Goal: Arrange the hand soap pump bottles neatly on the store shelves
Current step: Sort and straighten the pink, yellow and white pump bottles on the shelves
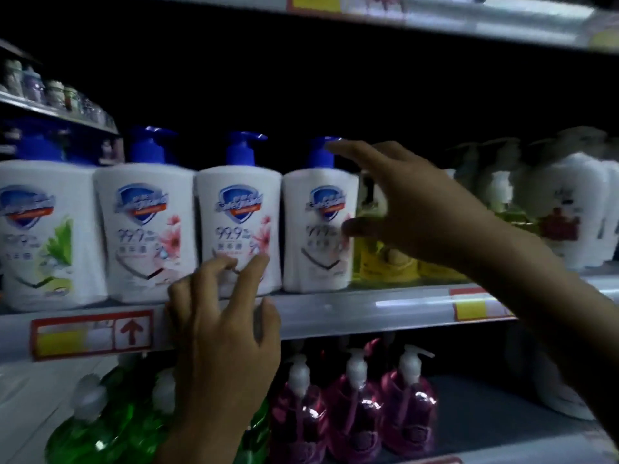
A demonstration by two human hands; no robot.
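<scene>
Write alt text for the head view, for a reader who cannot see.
A person's left hand touches the lower front of a white blue-pump soap bottle on a store shelf; the open right hand spreads over the neighbouring bottle.

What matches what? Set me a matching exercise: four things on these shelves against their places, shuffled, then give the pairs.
Things
1. leaf-label bottle
2. yellow bottle
3. pink bottles
4. left hand

Places
a. lower shelf, right of the green bottles
b. far left of the white row
c. fingertips at a flower-label bottle
d. middle shelf, partly behind the right hand

Pairs: 1-b, 2-d, 3-a, 4-c
</scene>
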